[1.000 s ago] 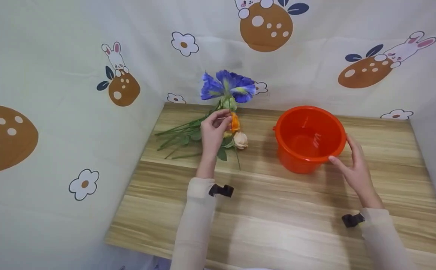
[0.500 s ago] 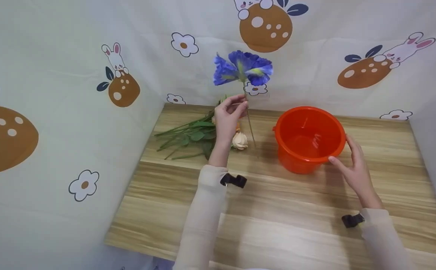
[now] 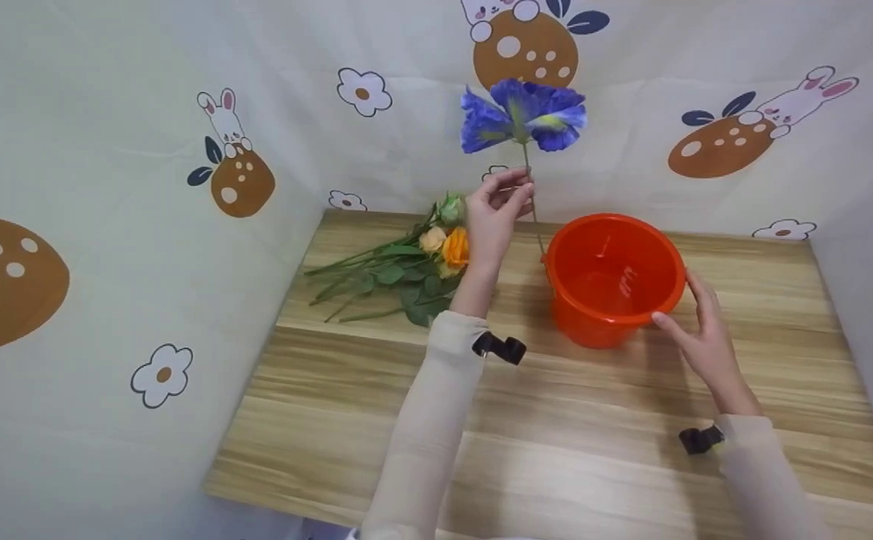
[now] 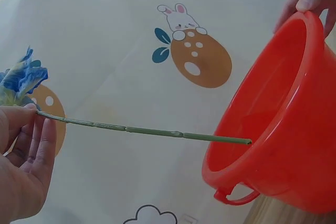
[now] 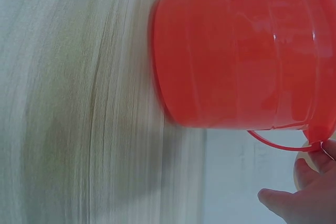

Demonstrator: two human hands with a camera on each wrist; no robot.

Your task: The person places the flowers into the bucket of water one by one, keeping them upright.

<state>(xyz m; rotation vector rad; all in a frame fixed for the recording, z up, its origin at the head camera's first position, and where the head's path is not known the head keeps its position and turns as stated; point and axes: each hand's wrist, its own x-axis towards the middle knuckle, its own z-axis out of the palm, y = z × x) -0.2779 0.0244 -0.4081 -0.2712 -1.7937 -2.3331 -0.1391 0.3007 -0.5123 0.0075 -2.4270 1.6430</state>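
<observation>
Between its thumb and fingers, my left hand (image 3: 496,214) pinches the stem of a blue-purple artificial flower (image 3: 524,116) with yellow-green streaks. The bloom points up. In the left wrist view the bare stem end (image 4: 233,139) lies in front of the mouth of a red plastic bucket (image 4: 310,145); I cannot tell whether it is inside. The bucket (image 3: 594,326) stands upright on the table. My right hand (image 3: 706,345) holds its right side at the rim, the thumb on the near edge. In the right wrist view, fingertips touch the rim beside the handle (image 5: 278,144).
Several artificial flowers lie left of the bucket on the wooden table (image 3: 331,427). Among them are an orange bloom (image 3: 455,247), a pale peach bloom (image 3: 432,239) and leafy green stems (image 3: 365,262). A patterned cloth wall (image 3: 406,135) encloses the table's back and sides.
My left hand has lifted the blue-purple flower off the pile and carried it right and up toward the bucket. The right hand and the bucket have stayed put.
</observation>
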